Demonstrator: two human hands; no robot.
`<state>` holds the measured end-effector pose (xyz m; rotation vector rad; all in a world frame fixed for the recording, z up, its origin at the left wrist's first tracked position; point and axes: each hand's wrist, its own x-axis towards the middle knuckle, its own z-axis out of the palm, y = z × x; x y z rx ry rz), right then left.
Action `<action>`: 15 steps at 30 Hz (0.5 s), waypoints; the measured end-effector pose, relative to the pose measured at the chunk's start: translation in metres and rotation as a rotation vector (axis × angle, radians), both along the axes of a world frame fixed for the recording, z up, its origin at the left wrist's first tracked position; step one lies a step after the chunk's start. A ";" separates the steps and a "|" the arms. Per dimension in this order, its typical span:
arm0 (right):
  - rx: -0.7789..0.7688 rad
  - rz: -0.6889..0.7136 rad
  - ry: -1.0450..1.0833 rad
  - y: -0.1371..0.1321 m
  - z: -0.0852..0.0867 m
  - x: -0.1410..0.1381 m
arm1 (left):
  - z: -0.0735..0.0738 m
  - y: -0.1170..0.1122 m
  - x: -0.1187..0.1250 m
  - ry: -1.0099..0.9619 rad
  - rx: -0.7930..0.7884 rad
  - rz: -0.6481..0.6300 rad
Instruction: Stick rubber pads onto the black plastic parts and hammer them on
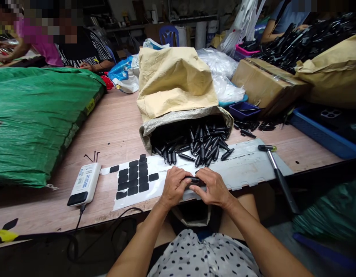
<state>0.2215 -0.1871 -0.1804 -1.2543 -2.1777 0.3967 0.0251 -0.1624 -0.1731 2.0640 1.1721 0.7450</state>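
Note:
My left hand [174, 186] and my right hand [213, 187] meet at the table's front edge, fingers curled round one small black plastic handle [194, 179] held between them. They rest on a grey-white sheet [247, 163]. Just beyond lies a heap of like black handles [199, 146] spilling from the mouth of a tan sack [173, 82] lying on its side. To the left, a white backing sheet carries several black rounded pads [134, 177].
A white power bank [84, 184] with a cable lies left of the pads. A hammer [277, 173] lies to the right. A green sack [36, 115] fills the left; cardboard box [266, 82], blue trays [316, 130] and other people sit beyond.

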 end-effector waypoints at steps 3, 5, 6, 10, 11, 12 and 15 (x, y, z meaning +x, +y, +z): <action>0.012 0.007 0.011 0.000 -0.001 0.001 | 0.001 0.000 0.000 -0.004 0.012 -0.005; 0.016 0.012 0.009 0.000 -0.001 0.002 | 0.000 0.000 0.000 -0.001 0.019 -0.006; 0.019 0.013 0.008 0.000 -0.001 0.002 | 0.000 0.000 0.000 -0.002 0.022 -0.006; 0.019 0.012 0.022 0.001 -0.002 0.003 | 0.000 -0.001 0.001 -0.007 0.026 -0.009; 0.016 0.011 0.028 0.001 -0.003 0.003 | 0.001 -0.001 0.001 -0.005 0.025 -0.009; 0.013 0.009 0.032 0.001 -0.003 0.003 | 0.001 -0.001 0.001 -0.002 0.023 -0.008; 0.011 0.003 0.041 0.001 -0.004 0.003 | 0.002 -0.001 0.001 0.008 0.015 -0.002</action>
